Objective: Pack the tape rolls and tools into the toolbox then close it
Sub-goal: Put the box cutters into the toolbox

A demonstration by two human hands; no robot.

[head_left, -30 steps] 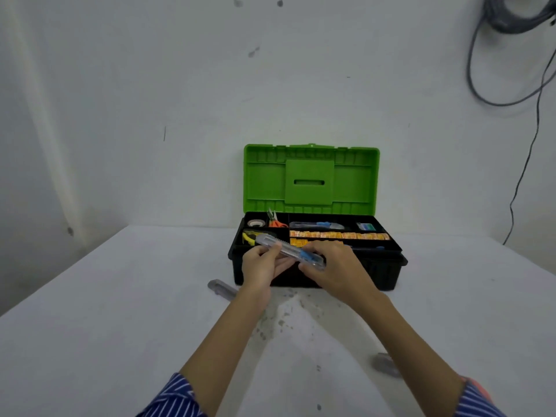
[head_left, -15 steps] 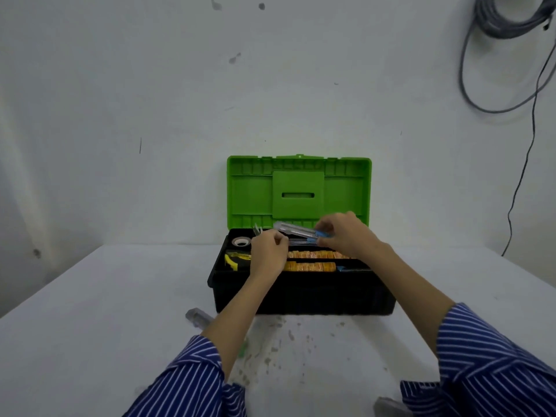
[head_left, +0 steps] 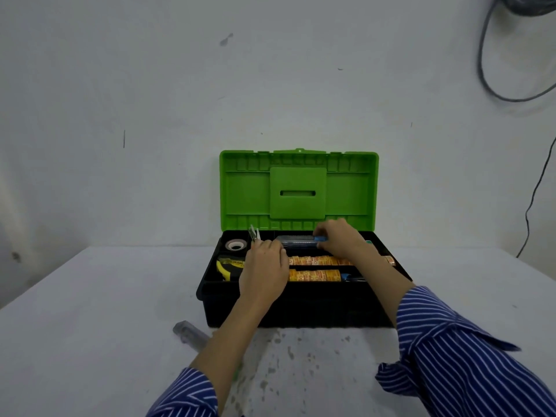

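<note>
The toolbox sits on the white table with its green lid up, so closing is still to come. Most items seem packed: a tape roll in the back left corner, orange tape rolls in two rows, a yellow tool at the left. The right hand pinches one end of a grey and blue tool over the back compartment; the left hand meets its other end, grip hidden. A grey object remains on the table, probably still to pack.
</note>
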